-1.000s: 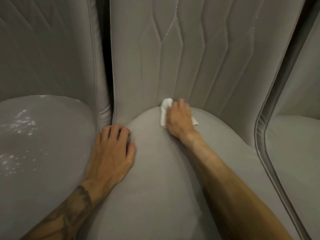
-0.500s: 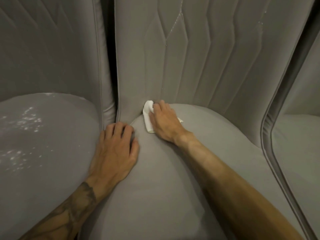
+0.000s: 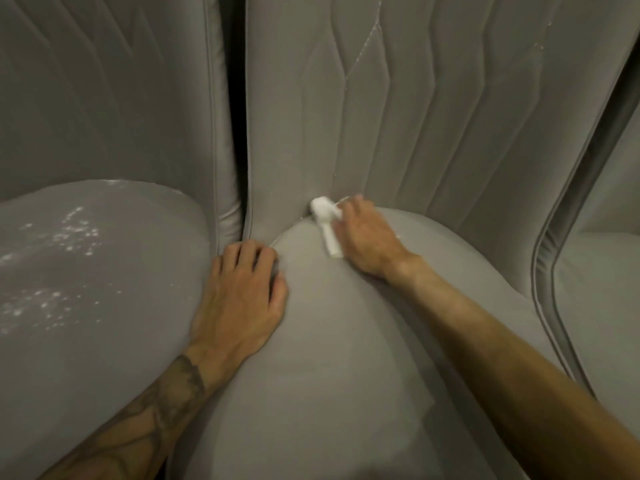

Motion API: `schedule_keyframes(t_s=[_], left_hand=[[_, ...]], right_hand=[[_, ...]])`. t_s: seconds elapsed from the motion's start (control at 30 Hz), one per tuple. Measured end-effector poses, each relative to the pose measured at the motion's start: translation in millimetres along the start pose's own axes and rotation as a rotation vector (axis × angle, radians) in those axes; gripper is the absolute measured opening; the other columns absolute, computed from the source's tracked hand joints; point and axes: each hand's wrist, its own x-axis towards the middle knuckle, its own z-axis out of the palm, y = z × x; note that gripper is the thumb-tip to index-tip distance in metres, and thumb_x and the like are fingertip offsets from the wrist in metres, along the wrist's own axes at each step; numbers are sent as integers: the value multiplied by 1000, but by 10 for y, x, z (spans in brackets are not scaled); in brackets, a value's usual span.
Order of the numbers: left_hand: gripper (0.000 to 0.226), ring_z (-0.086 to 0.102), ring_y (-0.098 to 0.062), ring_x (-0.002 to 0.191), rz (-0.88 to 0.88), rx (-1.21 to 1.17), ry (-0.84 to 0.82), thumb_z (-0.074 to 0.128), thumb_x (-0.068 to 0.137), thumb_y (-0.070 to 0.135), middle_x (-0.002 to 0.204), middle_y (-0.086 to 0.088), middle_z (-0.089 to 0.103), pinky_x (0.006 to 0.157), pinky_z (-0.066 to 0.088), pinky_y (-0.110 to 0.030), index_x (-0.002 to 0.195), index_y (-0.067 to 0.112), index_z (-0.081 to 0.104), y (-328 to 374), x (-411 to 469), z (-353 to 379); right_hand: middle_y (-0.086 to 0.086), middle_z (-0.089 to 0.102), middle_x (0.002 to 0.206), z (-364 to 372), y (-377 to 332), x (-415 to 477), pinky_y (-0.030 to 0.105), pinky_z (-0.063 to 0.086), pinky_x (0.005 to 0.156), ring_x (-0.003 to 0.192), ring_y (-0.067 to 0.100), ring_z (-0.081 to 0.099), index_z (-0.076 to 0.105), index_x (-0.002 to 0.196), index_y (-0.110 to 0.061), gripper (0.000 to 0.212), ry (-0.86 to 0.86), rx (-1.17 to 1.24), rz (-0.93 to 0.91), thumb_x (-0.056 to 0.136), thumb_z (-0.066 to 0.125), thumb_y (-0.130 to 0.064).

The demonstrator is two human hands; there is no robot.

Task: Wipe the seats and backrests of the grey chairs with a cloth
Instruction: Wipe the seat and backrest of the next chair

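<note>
A grey chair fills the middle of the head view, with its rounded seat (image 3: 329, 358) and quilted backrest (image 3: 433, 116). My right hand (image 3: 367, 237) holds a bunched white cloth (image 3: 325, 223) and presses it into the crease where the seat meets the backrest, left of centre. My left hand (image 3: 242, 299) rests palm down on the seat's left edge, fingers slightly bent over the rim, holding nothing.
A second grey chair on the left has a seat (image 3: 86, 271) dotted with white specks. A dark gap (image 3: 237, 116) separates the two backrests. Part of a third grey chair (image 3: 606, 271) shows at the right edge.
My right hand slid the cloth left along the seat crease, then came back slightly to the right. My left hand stayed on the seat edge.
</note>
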Motion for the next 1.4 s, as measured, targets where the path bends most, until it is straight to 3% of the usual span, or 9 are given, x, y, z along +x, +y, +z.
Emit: schedule_keyframes(t_s=[0.07,0.27,0.43,0.63,0.8,1.0,1.1,1.27,1.4], left_hand=[[23,51,-33,103,-13,-3,-12,47,95,32,112,-8,58,85,45,-49,107,16,58,17,-1,-15],[21,50,-32,102,-10,1,-7,48,96,31,111,-8,58,85,46,-50,104,16,59,9,-5,-20],[18,50,-32,101,-5,1,2,48,94,28,109,-9,57,84,46,-50,103,15,56,13,5,-17],[10,48,-33,87,-27,-52,29,43,87,19,96,-14,52,75,42,-48,94,14,47,18,-16,-56],[14,47,-34,87,-37,-35,4,43,83,18,96,-14,51,75,43,-50,94,12,48,35,1,-92],[11,48,-32,84,-57,-63,21,42,89,19,95,-14,51,73,42,-48,94,12,49,39,-14,-104],[13,49,-34,88,-53,-26,-1,47,93,22,98,-15,53,75,46,-52,96,11,52,52,-10,-108],[21,51,-35,96,-52,-9,-31,52,98,29,111,-14,58,83,49,-52,105,11,59,80,18,-117],[23,53,-35,98,-47,-13,-39,54,97,30,122,-14,59,86,48,-49,109,10,61,76,19,-119]], right_hand=[[19,49,124,15,14,27,47,36,96,110,39,49,50,121,-3,32,41,-33,132,107,35,-28],[16,51,122,104,-346,-12,48,40,96,111,36,48,50,125,-5,33,-54,117,-159,106,39,-29],[19,50,126,62,-272,76,48,35,99,115,38,48,50,126,-1,32,-4,71,31,106,39,-24],[15,52,120,114,-586,-126,46,39,96,108,33,49,51,117,-5,23,-103,217,-277,104,43,-23],[19,51,120,105,-409,70,49,37,97,110,39,49,52,118,-1,25,2,148,-50,104,43,-20],[9,52,125,145,-624,-140,44,41,97,110,29,50,51,120,-10,25,-77,221,-279,105,42,-27],[12,51,128,28,-364,-85,43,39,99,116,31,49,51,126,-8,28,-26,159,-205,105,42,-26],[19,51,124,-23,-67,40,45,34,96,112,39,49,51,121,-3,27,53,9,223,106,37,-20],[19,51,123,158,-616,-8,46,34,93,109,38,48,51,122,-1,28,58,71,54,103,39,-17]])
